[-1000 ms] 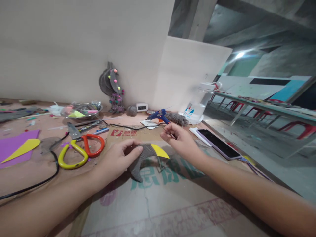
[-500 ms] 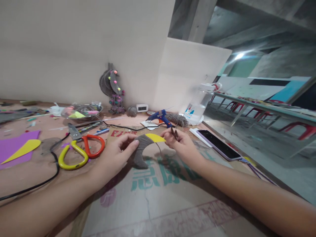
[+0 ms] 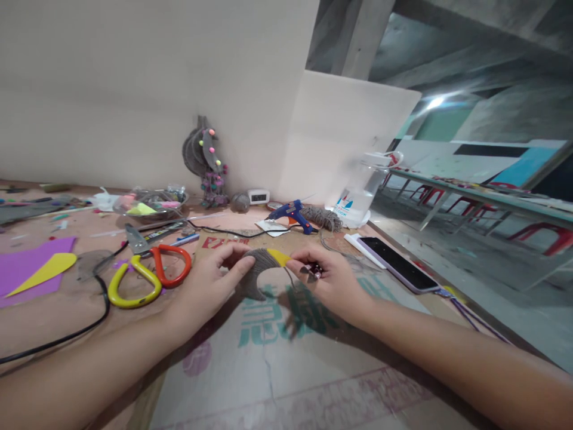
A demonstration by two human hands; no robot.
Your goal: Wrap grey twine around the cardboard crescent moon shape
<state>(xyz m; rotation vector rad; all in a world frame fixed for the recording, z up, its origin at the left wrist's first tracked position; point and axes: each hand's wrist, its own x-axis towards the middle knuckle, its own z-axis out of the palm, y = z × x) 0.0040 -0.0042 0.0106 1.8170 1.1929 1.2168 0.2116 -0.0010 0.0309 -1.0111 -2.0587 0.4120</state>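
A crescent shape (image 3: pixel 256 276) is held just above the cardboard, mostly wrapped in grey yarn, with a bare yellow part (image 3: pixel 278 257) toward its right end. My left hand (image 3: pixel 224 272) grips the wrapped side between thumb and fingers. At the yellow end, my right hand (image 3: pixel 329 275) is closed, its fingertips pinching the tip. A small dark pointed object (image 3: pixel 308 273) also sits in that hand; its kind is unclear. From the crescent's underside a loose strand of grey yarn (image 3: pixel 290 278) hangs toward the right hand.
Scissors (image 3: pixel 138 292) with yellow and red handles lie left, beside purple sheet (image 3: pixel 36 260) and a black cable (image 3: pixel 101 310). Behind are a blue glue gun (image 3: pixel 293 214), a yarn skein (image 3: pixel 322 218) and a water jug (image 3: pixel 356 194). A phone (image 3: pixel 396 263) lies right. Printed cardboard (image 3: pixel 233 370) covers the front.
My right hand has turned and shifted slightly down, with the dark pointed object now lower in it. The crescent has tilted, and less of its yellow part shows.
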